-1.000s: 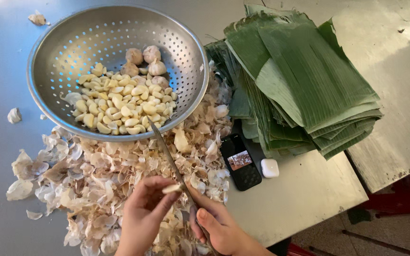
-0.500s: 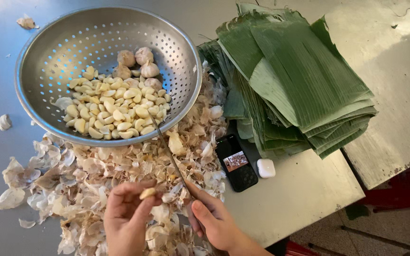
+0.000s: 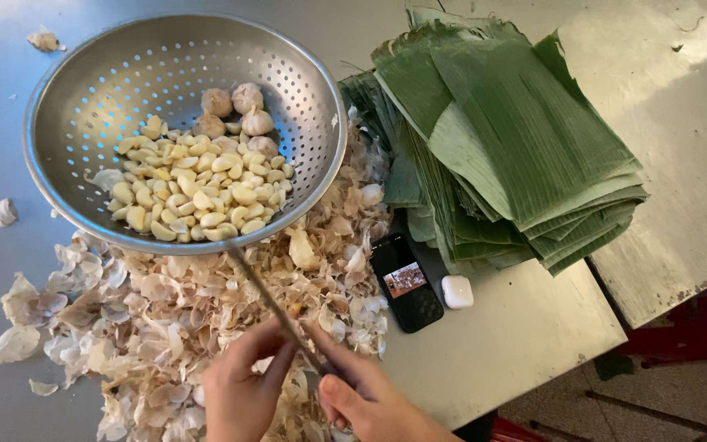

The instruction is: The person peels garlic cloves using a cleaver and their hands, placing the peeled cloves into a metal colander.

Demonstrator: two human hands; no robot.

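Note:
My right hand [image 3: 366, 397] grips the handle of a thin knife [image 3: 267, 299]; its blade points up and left toward the colander. My left hand [image 3: 243, 385] pinches its fingertips against the blade, closed on a small garlic clove that the fingers mostly hide. Both hands hover over a heap of dry garlic skins [image 3: 165, 303] on the steel table. Just above stands a metal colander [image 3: 59, 196] holding many peeled cloves [image 3: 198, 192] and a few unpeeled pieces of garlic [image 3: 235, 106].
A thick stack of cut green banana leaves [image 3: 501, 139] lies to the right. A black phone [image 3: 407, 282] and a small white earbud case [image 3: 457, 291] sit beside it. The table edge [image 3: 533, 372] runs near my right hand. Another worn table [image 3: 681, 164] adjoins at right.
My left hand has brought the clove from open view in against the knife blade, where the fingers now cover it. Both hands stay low over the skins.

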